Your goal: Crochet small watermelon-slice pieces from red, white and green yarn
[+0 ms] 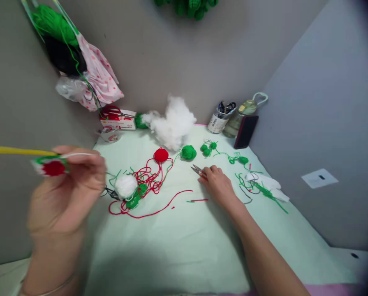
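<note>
My left hand (75,181) is raised at the left, its fingers closed on a small crocheted piece (53,167) in red, white and green. A long yellow strip (14,151) runs from the piece to the left edge of the view; I cannot tell what it is. White yarn trails over the fingers. On the table, my right hand (217,183) is closed over small scissors (200,170), their blades pointing away to the left. Ahead of the blades sits a green yarn ball (188,152). Cut yarn pieces (199,200) lie in front of that hand.
White stuffing (174,123) is heaped at the back. Red yarn (160,155) and a white yarn ball (126,186) lie tangled at centre left. A pen cup (218,121), a bottle (247,107) and a phone (246,132) stand at the back right. Walls enclose the table.
</note>
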Tool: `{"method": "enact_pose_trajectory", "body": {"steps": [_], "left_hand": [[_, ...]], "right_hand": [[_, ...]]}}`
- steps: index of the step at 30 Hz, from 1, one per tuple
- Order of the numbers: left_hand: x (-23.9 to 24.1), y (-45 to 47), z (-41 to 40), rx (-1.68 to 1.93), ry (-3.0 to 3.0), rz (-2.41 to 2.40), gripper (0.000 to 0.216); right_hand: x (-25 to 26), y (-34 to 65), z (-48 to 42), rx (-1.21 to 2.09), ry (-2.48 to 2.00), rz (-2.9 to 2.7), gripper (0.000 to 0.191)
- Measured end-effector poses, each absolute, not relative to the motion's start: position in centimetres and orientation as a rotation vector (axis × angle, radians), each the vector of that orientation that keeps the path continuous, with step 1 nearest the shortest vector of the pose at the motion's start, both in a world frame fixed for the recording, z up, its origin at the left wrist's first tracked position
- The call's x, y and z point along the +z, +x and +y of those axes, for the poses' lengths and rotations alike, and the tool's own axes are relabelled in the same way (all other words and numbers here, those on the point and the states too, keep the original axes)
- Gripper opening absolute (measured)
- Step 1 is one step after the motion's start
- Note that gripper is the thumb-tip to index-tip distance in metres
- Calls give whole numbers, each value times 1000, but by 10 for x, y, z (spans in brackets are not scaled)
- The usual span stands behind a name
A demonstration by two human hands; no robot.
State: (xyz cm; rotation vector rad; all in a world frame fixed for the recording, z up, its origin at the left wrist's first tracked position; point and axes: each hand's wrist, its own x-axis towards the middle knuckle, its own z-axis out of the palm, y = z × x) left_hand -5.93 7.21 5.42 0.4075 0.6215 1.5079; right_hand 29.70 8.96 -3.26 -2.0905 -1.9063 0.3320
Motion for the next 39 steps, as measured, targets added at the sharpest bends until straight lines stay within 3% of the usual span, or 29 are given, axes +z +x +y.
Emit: {"method": "enact_pose_trajectory", "body": {"steps": [6, 8, 11, 14, 16, 22, 26, 30, 39], "left_hand": [[40, 0, 99, 1395, 319, 352, 38], [27, 4, 97, 1367, 313, 359, 39], [15, 8, 95, 1325, 310, 420, 34], [9, 17, 93, 1279, 310, 457, 35], [7, 22, 92, 1250, 300, 455, 36], [2, 29, 86, 1192, 368, 530, 35], [-1, 27, 84, 1174, 418, 507, 32], [-6, 27, 82, 1167, 374, 429, 29], [-11, 30, 81, 1096, 350, 329, 19]], "right_hand": [[-37, 292, 91, 429, -2068, -1808, 26], [-29, 285, 88, 528, -1984, -1779, 30], [-12, 267, 77, 808, -1733, -1748, 45], [1, 238, 62, 1326, -1200, -1415, 49], [5, 216, 53, 1421, -1081, -1379, 50], [-3, 172, 41, 1483, -1045, -1201, 30], [-10, 170, 43, 1230, -1151, -1242, 19], [-15, 172, 46, 1005, -1189, -1365, 15], [-16, 169, 45, 951, -1166, -1412, 17]]}}
